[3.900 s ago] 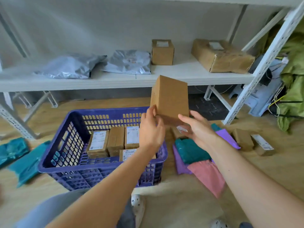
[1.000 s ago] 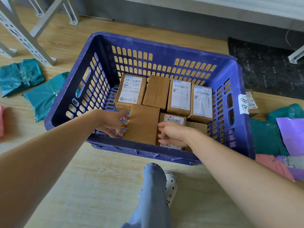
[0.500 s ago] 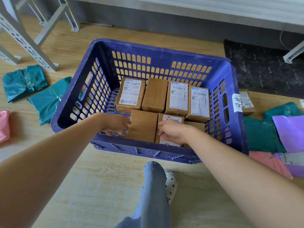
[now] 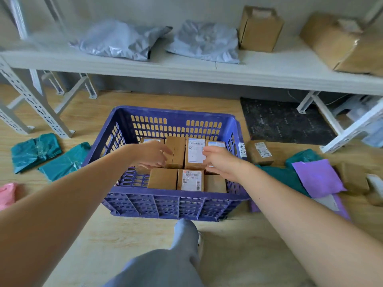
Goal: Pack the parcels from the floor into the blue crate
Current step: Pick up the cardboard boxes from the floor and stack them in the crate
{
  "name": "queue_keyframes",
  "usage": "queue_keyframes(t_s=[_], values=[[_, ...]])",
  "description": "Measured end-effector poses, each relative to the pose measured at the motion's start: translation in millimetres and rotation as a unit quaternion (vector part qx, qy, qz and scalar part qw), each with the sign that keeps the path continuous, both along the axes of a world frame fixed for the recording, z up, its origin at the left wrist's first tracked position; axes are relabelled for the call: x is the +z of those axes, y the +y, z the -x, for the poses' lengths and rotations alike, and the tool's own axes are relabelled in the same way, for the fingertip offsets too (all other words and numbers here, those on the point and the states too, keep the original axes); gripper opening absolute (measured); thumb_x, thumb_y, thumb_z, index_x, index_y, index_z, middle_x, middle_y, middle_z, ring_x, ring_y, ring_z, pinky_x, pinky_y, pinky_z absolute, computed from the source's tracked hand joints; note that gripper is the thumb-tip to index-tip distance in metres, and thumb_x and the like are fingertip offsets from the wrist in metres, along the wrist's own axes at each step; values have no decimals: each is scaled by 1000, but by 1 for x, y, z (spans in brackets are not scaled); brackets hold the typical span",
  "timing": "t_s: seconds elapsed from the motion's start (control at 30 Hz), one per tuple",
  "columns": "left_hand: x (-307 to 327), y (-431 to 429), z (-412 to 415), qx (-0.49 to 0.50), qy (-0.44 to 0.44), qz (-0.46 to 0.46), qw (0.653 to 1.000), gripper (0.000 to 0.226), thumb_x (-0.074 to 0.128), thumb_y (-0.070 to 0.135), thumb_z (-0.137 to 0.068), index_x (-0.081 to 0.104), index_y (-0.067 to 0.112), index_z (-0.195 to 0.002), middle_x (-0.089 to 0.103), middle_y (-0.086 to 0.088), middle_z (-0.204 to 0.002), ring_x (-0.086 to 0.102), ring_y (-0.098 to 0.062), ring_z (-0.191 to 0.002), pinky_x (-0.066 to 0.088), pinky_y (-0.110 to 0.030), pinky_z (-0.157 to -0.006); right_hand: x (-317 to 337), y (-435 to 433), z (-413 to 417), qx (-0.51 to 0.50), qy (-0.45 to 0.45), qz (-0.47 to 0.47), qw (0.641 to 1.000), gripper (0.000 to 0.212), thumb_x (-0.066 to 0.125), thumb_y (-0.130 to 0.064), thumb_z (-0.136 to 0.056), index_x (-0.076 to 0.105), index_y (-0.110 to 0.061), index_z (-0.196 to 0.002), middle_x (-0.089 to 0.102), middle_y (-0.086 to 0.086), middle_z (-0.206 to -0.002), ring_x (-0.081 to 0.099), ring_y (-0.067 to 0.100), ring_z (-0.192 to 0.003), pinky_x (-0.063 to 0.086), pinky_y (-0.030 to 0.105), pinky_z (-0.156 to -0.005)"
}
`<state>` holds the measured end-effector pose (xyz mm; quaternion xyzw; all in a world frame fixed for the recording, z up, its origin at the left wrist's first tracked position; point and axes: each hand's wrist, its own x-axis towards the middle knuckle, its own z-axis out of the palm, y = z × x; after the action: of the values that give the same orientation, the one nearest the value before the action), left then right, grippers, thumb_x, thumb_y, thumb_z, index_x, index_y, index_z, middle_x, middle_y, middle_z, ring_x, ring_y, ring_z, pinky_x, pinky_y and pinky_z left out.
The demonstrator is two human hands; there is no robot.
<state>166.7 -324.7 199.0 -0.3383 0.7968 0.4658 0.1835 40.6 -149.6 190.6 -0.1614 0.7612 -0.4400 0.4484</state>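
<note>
Left hand (image 4: pixel 153 154) & right hand (image 4: pixel 219 160) hover empty, fingers loosely spread, over blue slotted plastic crate (image 4: pixel 165 204) holding small brown cardboard boxes (image 4: pixel 162 178). Just right of crate: labelled brown cardboard parcel (image 4: pixel 260 152), prob. light, stiff; grip opposite sides. Purple plastic mailer (image 4: pixel 319 177) beyond: prob. soft, slippery.
</note>
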Motion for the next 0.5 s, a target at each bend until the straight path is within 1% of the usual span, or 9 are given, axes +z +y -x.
queue_keyframes(t_s=[0.03,0.1,0.17,0.23,0.3,0.33,0.4,0.43,0.5], values=[[13,10,4,-5,17,9,1000,41,54,-3,-87,57,19,-121,62,-6,-117,60,-23,-97,50,-33,-87,11,7,1,-2,9,7,1000,56,41,4,-94,32,-15,-146,33,0,-152,36,18,-135,41,28,-99],[37,31,12,0,55,25,998,43,53,-2,-89,54,18,-127,59,-5,-121,60,-24,-108,52,-35,-88,32,21,2,-14,32,24,999,56,43,4,-93,34,-16,-145,36,0,-150,38,20,-134,42,28,-94],[53,52,23,19,93,16,995,43,55,2,-89,53,18,-129,61,-7,-121,61,-24,-108,52,-38,-91,49,35,6,-34,53,43,997,57,45,5,-92,35,-16,-144,37,1,-148,40,21,-132,44,29,-93],[68,73,33,32,128,3,991,43,56,2,-89,52,18,-129,62,-10,-120,62,-24,-108,52,-40,-93,62,51,13,-53,75,59,994,58,47,4,-91,37,-17,-143,39,2,-147,42,20,-129,45,32,-97],[79,94,47,32,157,-5,987,46,57,1,-89,51,19,-130,62,-10,-120,61,-25,-109,52,-37,-90,73,70,22,-69,93,73,991,57,48,4,-90,39,-16,-142,42,2,-145,45,19,-126,46,32,-95],[83,105,55,34,171,-10,985,46,57,0,-88,51,19,-130,62,-10,-120,61,-25,-109,52,-36,-88,79,80,28,-79,98,82,989,57,47,5,-90,39,-16,-142,45,0,-141,47,19,-123,47,32,-93],[87,124,73,35,196,-12,980,45,57,1,-88,52,19,-130,62,-10,-119,60,-25,-109,52,-31,-80,84,101,42,-99,98,97,985,56,46,6,-89,41,-16,-141,47,-6,-130,47,15,-116,47,33,-95],[87,133,82,29,200,-11,979,46,56,1,-88,52,20,-130,61,-9,-119,60,-24,-108,52,-29,-76,83,112,50,-106,97,99,985,57,46,5,-88,41,-17,-141,46,-8,-130,46,13,-115,47,34,-97],[81,149,101,18,200,-14,980,47,56,1,-88,52,21,-130,61,-9,-117,61,-22,-106,52,-28,-73,78,132,67,-110,103,93,984,59,47,4,-88,42,-23,-140,43,-8,-141,46,14,-121,48,37,-97]])
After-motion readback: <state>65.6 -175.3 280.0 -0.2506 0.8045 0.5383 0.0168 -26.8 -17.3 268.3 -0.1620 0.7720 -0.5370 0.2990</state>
